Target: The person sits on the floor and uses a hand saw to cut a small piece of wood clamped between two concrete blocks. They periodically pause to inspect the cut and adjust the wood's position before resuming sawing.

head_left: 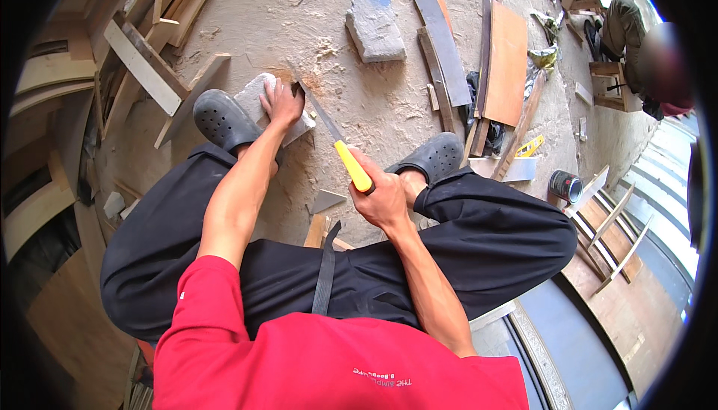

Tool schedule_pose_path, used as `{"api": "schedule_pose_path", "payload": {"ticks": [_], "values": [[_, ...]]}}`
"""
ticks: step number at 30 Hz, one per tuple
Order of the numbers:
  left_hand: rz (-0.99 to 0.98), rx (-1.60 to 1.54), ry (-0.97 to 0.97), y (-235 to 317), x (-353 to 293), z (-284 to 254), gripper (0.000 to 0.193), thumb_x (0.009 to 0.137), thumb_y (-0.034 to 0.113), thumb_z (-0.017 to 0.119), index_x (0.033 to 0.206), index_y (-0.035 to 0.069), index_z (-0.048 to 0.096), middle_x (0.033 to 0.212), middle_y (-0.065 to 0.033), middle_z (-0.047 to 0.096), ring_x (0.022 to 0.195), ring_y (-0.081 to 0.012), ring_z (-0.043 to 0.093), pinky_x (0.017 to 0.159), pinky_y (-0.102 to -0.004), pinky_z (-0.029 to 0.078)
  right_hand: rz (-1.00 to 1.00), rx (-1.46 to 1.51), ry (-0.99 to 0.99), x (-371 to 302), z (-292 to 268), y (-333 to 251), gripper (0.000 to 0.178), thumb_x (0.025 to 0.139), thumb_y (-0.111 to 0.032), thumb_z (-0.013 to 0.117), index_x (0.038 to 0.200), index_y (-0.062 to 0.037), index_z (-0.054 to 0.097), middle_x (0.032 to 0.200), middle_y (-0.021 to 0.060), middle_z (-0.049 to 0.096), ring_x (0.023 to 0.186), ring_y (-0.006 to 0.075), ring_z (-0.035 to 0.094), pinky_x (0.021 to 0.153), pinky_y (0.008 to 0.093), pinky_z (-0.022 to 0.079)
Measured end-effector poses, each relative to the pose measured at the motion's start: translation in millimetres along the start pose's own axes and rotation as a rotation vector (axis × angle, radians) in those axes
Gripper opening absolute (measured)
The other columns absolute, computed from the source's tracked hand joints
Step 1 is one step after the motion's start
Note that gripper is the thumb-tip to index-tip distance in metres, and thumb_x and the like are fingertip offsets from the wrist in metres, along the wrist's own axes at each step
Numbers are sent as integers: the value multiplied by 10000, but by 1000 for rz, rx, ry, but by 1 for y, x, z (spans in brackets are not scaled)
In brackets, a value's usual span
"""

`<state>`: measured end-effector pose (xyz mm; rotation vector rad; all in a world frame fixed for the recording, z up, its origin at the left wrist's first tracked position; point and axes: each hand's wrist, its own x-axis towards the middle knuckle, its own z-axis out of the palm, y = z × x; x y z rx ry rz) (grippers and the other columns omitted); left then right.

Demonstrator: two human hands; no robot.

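My right hand (380,195) is closed round the yellow handle of a narrow-bladed hand saw (351,163). Its grey blade tapers away from me to the left, and the tip lies just beside my left hand (283,103). That hand presses down on a pale rough block (258,88), fingers bent over it. A small dark piece (298,97) shows between these fingers and the blade; its kind I cannot make out. The block rests on the ground against my left clog (224,118). My right clog (434,157) stands right of the saw.
Another pale block (375,27) lies farther ahead. Boards (505,62) and a yellow level (529,147) lie to the right, near an open can (565,185). Wooden frames (142,66) are stacked at left. A person (628,36) sits at the far right.
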<state>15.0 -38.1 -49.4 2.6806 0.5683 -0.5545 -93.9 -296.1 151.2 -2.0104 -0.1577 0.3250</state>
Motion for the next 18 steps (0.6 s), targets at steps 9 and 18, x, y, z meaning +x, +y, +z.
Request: {"api": "schedule_pose_path", "payload": {"ticks": [9,18], "values": [[-34,-57,15,11,-4,-3,652,925,496,412,1386,37,460,1523,-85,345,1473,-346,25,1152,-546,-25,15,84,0,-3,-13,10,570,761,-84,663,1316,-140,546,1015,198,670,848,376,660,707,406,551],[52,55,-27,1,-4,-5,721,917,541,425,1393,-1,445,1585,-109,197,1474,-358,10,1142,-581,-38,79,91,-22,-7,-6,9,609,749,-100,659,1338,-171,522,870,220,666,727,410,642,646,454,540]]}}
